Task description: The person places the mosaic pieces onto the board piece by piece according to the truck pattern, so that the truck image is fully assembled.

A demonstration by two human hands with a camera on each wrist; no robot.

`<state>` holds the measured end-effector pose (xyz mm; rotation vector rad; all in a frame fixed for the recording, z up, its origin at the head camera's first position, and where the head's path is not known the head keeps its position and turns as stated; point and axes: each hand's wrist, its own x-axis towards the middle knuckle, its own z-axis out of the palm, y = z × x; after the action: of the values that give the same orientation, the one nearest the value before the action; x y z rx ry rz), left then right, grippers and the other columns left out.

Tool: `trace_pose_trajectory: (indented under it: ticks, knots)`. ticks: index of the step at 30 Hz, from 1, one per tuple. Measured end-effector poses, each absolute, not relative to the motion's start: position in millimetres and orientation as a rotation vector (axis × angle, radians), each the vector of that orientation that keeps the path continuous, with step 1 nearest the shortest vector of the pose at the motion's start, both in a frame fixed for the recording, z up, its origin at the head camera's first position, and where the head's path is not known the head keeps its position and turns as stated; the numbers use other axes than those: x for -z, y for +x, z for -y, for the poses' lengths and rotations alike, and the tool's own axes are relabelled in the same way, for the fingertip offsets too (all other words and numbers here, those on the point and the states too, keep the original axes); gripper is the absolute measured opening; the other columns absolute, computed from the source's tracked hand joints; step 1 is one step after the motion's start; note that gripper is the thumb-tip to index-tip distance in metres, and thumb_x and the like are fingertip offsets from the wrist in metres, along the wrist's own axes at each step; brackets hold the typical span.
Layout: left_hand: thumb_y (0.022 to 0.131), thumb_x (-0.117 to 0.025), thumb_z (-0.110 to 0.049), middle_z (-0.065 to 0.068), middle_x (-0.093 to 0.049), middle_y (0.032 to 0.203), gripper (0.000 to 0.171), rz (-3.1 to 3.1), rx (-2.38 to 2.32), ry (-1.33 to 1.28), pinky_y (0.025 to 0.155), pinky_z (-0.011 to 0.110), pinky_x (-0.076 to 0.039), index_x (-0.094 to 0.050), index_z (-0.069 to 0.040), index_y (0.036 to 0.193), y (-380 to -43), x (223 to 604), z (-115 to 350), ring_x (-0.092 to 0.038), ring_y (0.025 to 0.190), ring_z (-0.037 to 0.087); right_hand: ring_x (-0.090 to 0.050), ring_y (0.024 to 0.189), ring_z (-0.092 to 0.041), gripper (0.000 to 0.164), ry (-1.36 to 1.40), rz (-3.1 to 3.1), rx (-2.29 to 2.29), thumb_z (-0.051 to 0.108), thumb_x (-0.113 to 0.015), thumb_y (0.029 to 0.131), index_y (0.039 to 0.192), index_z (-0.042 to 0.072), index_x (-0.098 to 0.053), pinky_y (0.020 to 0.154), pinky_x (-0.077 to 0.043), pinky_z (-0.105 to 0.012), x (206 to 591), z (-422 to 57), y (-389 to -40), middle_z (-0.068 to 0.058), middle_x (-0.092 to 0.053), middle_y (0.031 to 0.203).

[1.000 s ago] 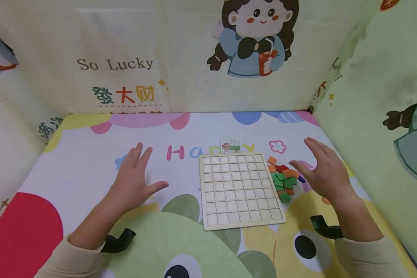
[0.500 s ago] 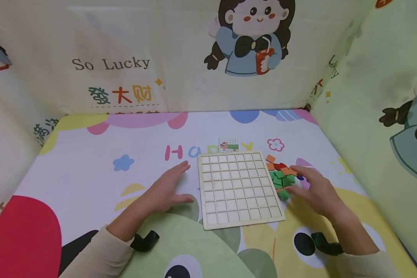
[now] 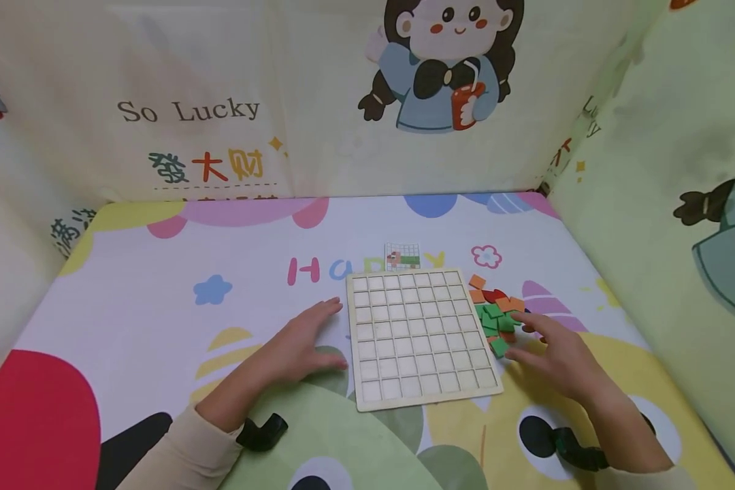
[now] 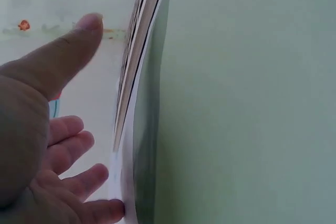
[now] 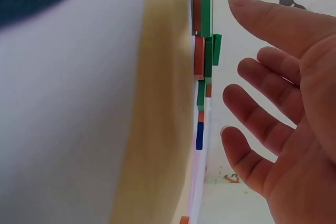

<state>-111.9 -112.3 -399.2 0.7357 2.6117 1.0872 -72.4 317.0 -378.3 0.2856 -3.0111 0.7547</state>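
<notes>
A square wooden grid board (image 3: 425,340) lies flat, its cells pale and bare. My left hand (image 3: 303,347) is beside its left edge, thumb and fingers spread and holding nothing. In the left wrist view the board's edge (image 4: 139,51) runs past the thumb. Right of the board is a loose pile of small green tiles (image 3: 493,316) mixed with orange tiles (image 3: 477,281) and a red piece (image 3: 495,295). At the pile's right side hovers my right hand (image 3: 557,357), fingers loosely bent. The right wrist view shows a gap between the fingers and the tiles, including a blue piece (image 5: 199,136).
A small gridded picture card (image 3: 402,256) with a green and red pattern lies against the board's far edge. The printed tablecloth (image 3: 141,286) meets a back wall cloth (image 3: 318,102) and a right one (image 3: 649,150). A black wrist mount (image 3: 262,433) sits under the left wrist.
Both hands have come down and nearer to the board: the left one moved right to its left edge, the right one moved toward the tile pile. Board and tiles stay in place.
</notes>
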Motion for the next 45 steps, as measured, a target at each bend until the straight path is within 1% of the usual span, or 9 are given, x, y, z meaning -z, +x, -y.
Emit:
trace_pose_trajectory:
  ticks: [4, 9, 14, 18, 23, 30, 35, 38, 45]
  knots:
    - [0.079, -0.087, -0.026, 0.017, -0.041, 0.153, 0.09, -2.618, -1.09, 0.73, 0.114, 0.054, -0.029, -0.039, 0.001, 0.15, -112, 399, 105, -0.029, 0.144, 0.041, -0.057, 0.101, -0.043, 0.056, 0.269, 3.057, -0.744, 0.023, -0.084, 0.082, 0.129, 0.004, -0.061, 0.082, -0.05, -0.058, 377, -317, -73, -0.02, -0.065, 0.113]
    - [0.077, -0.089, -0.029, 0.014, -0.044, 0.151, 0.092, -2.637, -1.037, 0.736, 0.116, 0.053, -0.027, -0.041, -0.002, 0.15, -114, 400, 91, -0.026, 0.145, 0.039, -0.058, 0.1, -0.038, 0.047, 0.284, 3.103, -0.735, 0.021, -0.084, 0.082, 0.122, 0.004, -0.066, 0.082, -0.051, -0.055, 379, -316, -78, -0.015, -0.066, 0.11]
    - [0.074, -0.09, -0.03, 0.013, -0.047, 0.148, 0.091, -2.673, -0.962, 0.711, 0.115, 0.055, -0.025, -0.044, -0.001, 0.147, -114, 405, 85, -0.031, 0.143, 0.037, -0.06, 0.097, -0.033, 0.041, 0.271, 3.145, -0.706, 0.02, -0.082, 0.083, 0.118, 0.004, -0.069, 0.08, -0.051, -0.05, 381, -315, -78, -0.01, -0.067, 0.104]
    - [0.074, -0.091, -0.032, 0.012, -0.049, 0.146, 0.09, -2.66, -0.932, 0.69, 0.114, 0.06, -0.023, -0.045, -0.003, 0.146, -115, 408, 81, -0.034, 0.141, 0.034, -0.06, 0.097, -0.034, 0.038, 0.253, 3.15, -0.688, 0.019, -0.082, 0.082, 0.115, 0.004, -0.069, 0.08, -0.05, -0.051, 381, -315, -78, -0.009, -0.067, 0.102]
    - [0.073, -0.091, -0.034, 0.013, -0.05, 0.142, 0.09, -2.663, -0.895, 0.673, 0.112, 0.063, -0.024, -0.046, -0.004, 0.144, -119, 404, 77, -0.041, 0.133, 0.032, -0.059, 0.097, -0.034, 0.037, 0.26, 3.152, -0.663, 0.017, -0.082, 0.082, 0.114, 0.004, -0.069, 0.081, -0.051, -0.053, 382, -314, -79, -0.008, -0.067, 0.101]
    - [0.074, -0.091, -0.035, 0.014, -0.048, 0.146, 0.092, -2.648, -0.883, 0.676, 0.113, 0.063, -0.023, -0.044, -0.003, 0.146, -118, 400, 77, -0.037, 0.138, 0.033, -0.058, 0.096, -0.036, 0.031, 0.221, 3.168, -0.649, 0.016, -0.082, 0.082, 0.108, 0.006, -0.07, 0.079, -0.051, -0.054, 384, -315, -78, -0.009, -0.066, 0.1]
    - [0.075, -0.09, -0.034, 0.014, -0.046, 0.148, 0.092, -2.643, -0.87, 0.671, 0.114, 0.063, -0.022, -0.043, -0.003, 0.147, -114, 401, 78, -0.034, 0.141, 0.034, -0.058, 0.092, -0.032, 0.026, 0.227, 3.195, -0.619, 0.017, -0.081, 0.083, 0.106, 0.007, -0.072, 0.074, -0.052, -0.047, 385, -314, -78, -0.006, -0.065, 0.096]
    - [0.075, -0.09, -0.035, 0.014, -0.046, 0.148, 0.092, -2.65, -0.856, 0.665, 0.114, 0.063, -0.022, -0.043, -0.003, 0.147, -113, 402, 80, -0.032, 0.143, 0.034, -0.058, 0.092, -0.03, 0.026, 0.233, 3.198, -0.622, 0.017, -0.081, 0.083, 0.107, 0.008, -0.073, 0.073, -0.052, -0.043, 386, -312, -78, -0.005, -0.066, 0.096]
    - [0.075, -0.09, -0.034, 0.014, -0.047, 0.147, 0.091, -2.666, -0.855, 0.665, 0.113, 0.064, -0.023, -0.043, -0.003, 0.147, -113, 404, 84, -0.032, 0.142, 0.035, -0.059, 0.093, -0.029, 0.03, 0.251, 3.195, -0.623, 0.017, -0.08, 0.083, 0.111, 0.008, -0.073, 0.074, -0.051, -0.042, 386, -308, -82, -0.004, -0.067, 0.098]
